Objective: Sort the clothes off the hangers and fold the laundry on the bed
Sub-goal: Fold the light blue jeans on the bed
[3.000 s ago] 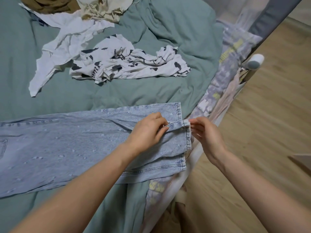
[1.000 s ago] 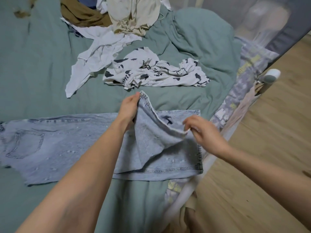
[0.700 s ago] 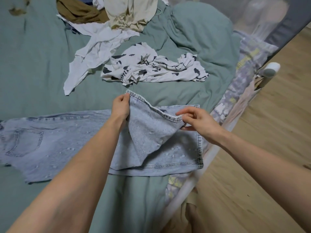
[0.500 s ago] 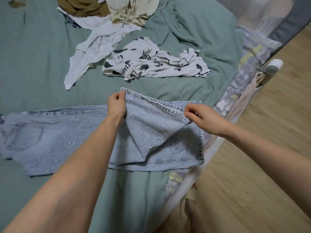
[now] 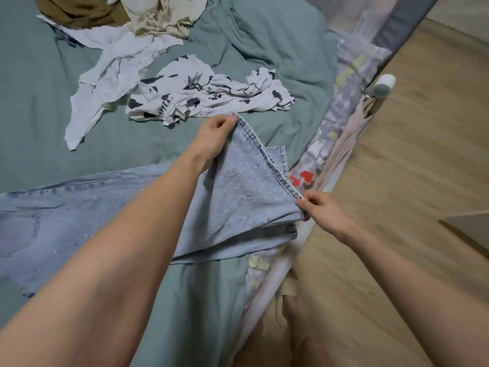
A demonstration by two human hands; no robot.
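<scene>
The jeans (image 5: 79,207) lie flat across the near part of the bed (image 5: 39,75), legs running to the right edge. The left hand (image 5: 214,136) pinches one hem corner with curled fingers and lifts it toward the far side; the right hand (image 5: 322,210) pinches the other end of that hem near the bed's right edge. Farther off lie a black-patterned white shirt (image 5: 206,94), a white garment (image 5: 111,75) and a brown and cream heap (image 5: 119,11)

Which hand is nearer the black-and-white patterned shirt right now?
Left. The left hand pinches the jeans hem just below the patterned shirt; the right hand grips the hem's other end, nearer the bed's edge.
</scene>
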